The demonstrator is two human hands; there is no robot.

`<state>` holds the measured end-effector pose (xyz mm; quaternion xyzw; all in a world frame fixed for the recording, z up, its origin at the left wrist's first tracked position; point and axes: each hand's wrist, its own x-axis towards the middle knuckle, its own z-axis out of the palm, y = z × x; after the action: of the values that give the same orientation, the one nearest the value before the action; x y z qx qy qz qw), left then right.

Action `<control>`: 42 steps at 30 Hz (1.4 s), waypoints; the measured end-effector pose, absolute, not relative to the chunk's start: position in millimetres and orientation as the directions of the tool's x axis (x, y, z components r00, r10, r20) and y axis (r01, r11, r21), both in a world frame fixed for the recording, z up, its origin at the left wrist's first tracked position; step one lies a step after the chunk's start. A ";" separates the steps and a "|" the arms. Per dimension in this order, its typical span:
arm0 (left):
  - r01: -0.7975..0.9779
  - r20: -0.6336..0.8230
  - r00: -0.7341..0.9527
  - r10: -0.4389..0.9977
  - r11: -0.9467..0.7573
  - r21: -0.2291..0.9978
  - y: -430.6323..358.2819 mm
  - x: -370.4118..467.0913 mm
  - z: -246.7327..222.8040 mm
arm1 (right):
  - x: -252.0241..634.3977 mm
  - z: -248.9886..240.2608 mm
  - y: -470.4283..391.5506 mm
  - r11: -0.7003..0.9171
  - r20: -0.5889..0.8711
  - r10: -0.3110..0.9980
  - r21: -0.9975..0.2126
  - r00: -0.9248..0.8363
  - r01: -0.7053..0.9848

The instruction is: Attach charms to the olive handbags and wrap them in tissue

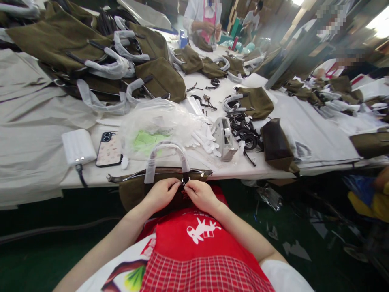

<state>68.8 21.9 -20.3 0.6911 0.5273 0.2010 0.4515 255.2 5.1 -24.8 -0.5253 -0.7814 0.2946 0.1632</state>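
Note:
An olive bag (130,191) with a zipper along its top lies at the table's front edge, against my red apron. Its handle (167,147), wrapped in pale film, stands up from it. At the ring by the handle's right base, my left hand (164,194) and my right hand (200,194) meet with fingertips pinched. Both are closed around something small and dark near the ring, too small to make out. Beyond the bag lies a clear plastic bag (158,121) with something green in it.
A phone (108,149) and a white power bank (78,147) lie at the left. Olive bags (162,79) are piled behind. A tape dispenser (224,140), black straps (247,138) and a dark pouch (276,142) sit to the right. People work across the table.

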 end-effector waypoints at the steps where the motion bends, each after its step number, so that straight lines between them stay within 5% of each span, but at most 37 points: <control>1: 0.541 -0.192 0.362 0.912 -0.038 0.840 21.7 69.8 -19.7 | 254.5 -23.9 4.4 0.282 -0.065 0.917 -0.593 -0.394 0.754; 10: 0.534 -0.273 0.268 0.924 0.093 0.840 13.0 85.1 -26.0 | 244.3 -15.2 -1.3 0.281 -0.057 0.947 -0.333 -0.317 0.900; 19: 0.432 -0.309 0.257 0.916 0.178 0.884 10.1 86.4 -38.7 | 249.1 -23.5 -1.8 0.261 0.041 0.965 -0.277 -0.260 0.925; 31: 0.211 -0.447 0.200 0.872 0.407 0.889 15.6 97.4 -43.8 | 252.3 -31.5 3.7 0.252 0.077 0.967 -0.388 -0.241 0.887; 42: 0.170 -0.437 0.120 0.891 0.415 0.893 24.6 104.5 -48.2 | 262.0 -25.8 5.6 0.205 0.126 0.978 -0.497 -0.163 0.843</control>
<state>104.5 24.6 -48.2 0.4490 0.5911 0.3011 0.5986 262.0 5.6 -25.8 -0.6104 -0.7460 0.1582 0.2141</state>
